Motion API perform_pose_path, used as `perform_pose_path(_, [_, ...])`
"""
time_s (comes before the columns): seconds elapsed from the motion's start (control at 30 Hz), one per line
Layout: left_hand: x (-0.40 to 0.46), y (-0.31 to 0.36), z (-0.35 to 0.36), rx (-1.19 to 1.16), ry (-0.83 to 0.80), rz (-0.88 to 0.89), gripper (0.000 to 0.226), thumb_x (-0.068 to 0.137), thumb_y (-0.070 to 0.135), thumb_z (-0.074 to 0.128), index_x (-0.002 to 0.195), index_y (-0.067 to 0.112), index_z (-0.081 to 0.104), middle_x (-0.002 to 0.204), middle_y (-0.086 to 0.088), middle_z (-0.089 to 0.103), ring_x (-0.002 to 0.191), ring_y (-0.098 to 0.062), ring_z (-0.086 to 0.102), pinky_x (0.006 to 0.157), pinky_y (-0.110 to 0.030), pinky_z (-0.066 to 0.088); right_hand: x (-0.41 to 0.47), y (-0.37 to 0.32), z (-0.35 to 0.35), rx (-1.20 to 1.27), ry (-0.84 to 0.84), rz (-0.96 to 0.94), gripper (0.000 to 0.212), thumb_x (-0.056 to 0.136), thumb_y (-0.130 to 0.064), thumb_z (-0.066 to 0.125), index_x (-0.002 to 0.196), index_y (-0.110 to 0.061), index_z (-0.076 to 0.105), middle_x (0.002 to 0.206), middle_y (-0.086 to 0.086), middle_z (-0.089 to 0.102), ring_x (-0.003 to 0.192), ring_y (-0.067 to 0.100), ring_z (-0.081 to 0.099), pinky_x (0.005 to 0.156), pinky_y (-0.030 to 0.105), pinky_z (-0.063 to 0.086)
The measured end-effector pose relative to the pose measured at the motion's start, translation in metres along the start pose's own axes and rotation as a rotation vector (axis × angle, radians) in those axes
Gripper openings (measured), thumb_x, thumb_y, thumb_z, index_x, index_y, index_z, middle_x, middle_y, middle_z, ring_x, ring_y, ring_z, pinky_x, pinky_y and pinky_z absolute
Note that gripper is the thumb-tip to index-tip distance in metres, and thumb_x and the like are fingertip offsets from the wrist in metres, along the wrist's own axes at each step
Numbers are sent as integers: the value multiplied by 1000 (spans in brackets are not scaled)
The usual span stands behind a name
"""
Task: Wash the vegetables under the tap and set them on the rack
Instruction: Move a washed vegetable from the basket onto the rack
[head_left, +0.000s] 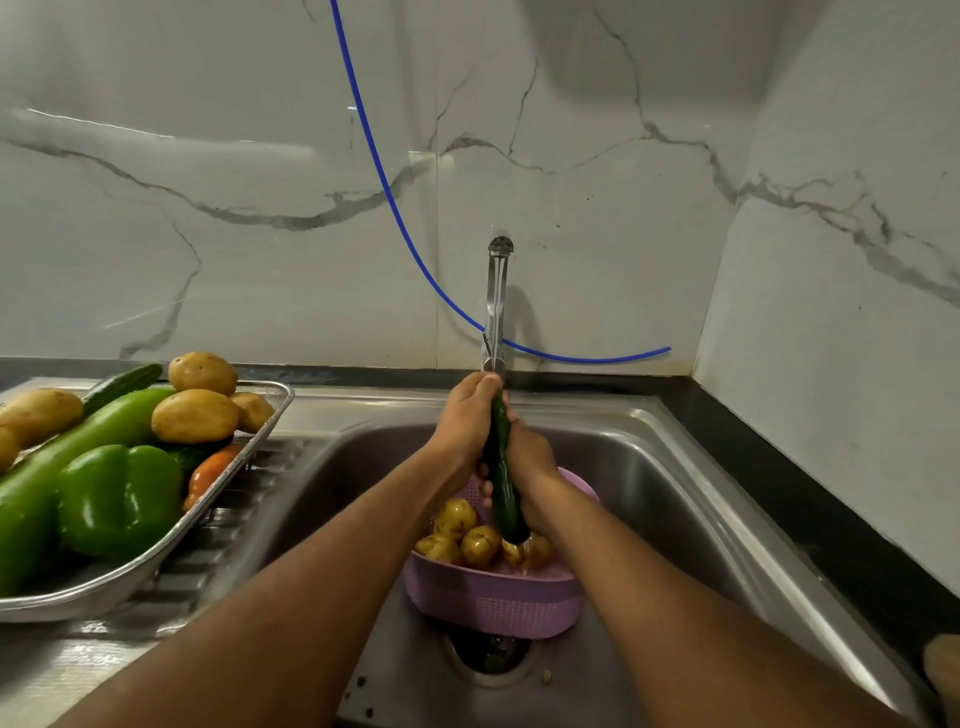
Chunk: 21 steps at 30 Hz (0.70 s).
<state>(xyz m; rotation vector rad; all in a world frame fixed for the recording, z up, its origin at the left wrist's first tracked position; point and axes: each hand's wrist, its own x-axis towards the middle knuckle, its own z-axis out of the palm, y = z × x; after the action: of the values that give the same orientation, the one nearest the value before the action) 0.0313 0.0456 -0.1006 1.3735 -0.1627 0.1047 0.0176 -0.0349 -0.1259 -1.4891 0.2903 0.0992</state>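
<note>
1. Head view: cucumber (502, 470), dark green, is held lengthwise over the steel sink (670, 483), directly beneath the tap (495, 306).
2. The left hand (465, 423) curls round its far upper end; the right hand (530, 467) wraps its middle from the right side.
3. Water runs off its lower tip into a purple colander (493, 597) standing in the sink, which holds several small potatoes (467, 535).
4. On the tabletop at the left, a metal rack (98, 587) carries potatoes (195, 415), a green pepper (117, 499), a long pale-green gourd (78, 447), another cucumber (122, 384) and an orange vegetable.
5. A blue hose (387, 192) hangs along the marble wall.
</note>
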Motion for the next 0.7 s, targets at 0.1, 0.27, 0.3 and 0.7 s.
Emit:
perform_pose_path(0.1, [6, -1, 1, -66, 90, -40, 33, 110, 30, 40, 87, 13, 57, 72, -3, 58, 62, -15, 56, 68, -29, 52, 1, 2, 1, -85, 20, -57, 55, 108, -49, 34, 101, -4, 66, 68, 12, 64, 50, 21, 56, 47, 27, 46])
perform_pose_path(0.27, [8, 2, -2, -310, 55, -180, 46, 108, 44, 41, 80, 13, 60, 71, -6, 63, 63, -19, 60, 70, -35, 54, -4, -4, -10, -76, -61, -13, 60, 107, -54, 35, 89, -6, 65, 55, 8, 58, 41, 20, 49, 45, 24, 41])
perform_pose_path(0.3, [7, 2, -2, -323, 21, -165, 45, 109, 43, 41, 87, 11, 63, 76, -7, 65, 67, -19, 62, 73, -35, 56, -4, -6, -10, -46, -86, 18, 63, 105, -58, 36, 85, -7, 66, 55, 9, 57, 41, 21, 49, 45, 25, 41])
perform_pose_path(0.7, [11, -5, 4, -154, 104, -86, 38, 110, 34, 40, 84, 13, 58, 67, -4, 58, 60, -16, 55, 67, -31, 51, 3, 0, -5, -57, -85, 21, 62, 105, -57, 35, 93, -5, 68, 62, 10, 61, 48, 21, 54, 48, 29, 44])
